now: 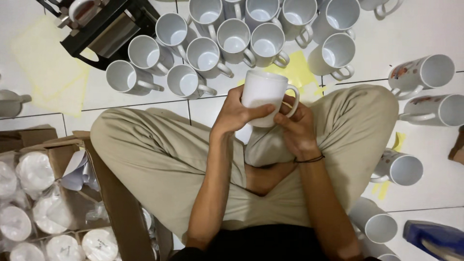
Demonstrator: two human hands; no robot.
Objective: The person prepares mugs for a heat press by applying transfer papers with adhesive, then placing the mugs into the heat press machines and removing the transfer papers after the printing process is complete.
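- a plain white mug (pixel 263 94) with a smooth glossy wall and a looped handle on its right side sits upright in both hands, held above the crossed legs in beige trousers (pixel 159 154).
- the left hand (pixel 234 113) wraps the mug's left wall, thumb pressed across its front, fingers curled behind.
- the right hand (pixel 297 128) cups the lower right, fingers closed against the base just under the handle; a dark band circles that wrist.
- beyond the knees a cluster of white mugs (pixel 232 41) stands open-mouthed on the white tiled floor (pixel 415 34), some on a yellow sheet (pixel 299 72).
- printed mugs (pixel 420 72) lie on their sides at right.
- at lower left a cardboard box (pixel 116 203) holds wrapped white mugs.
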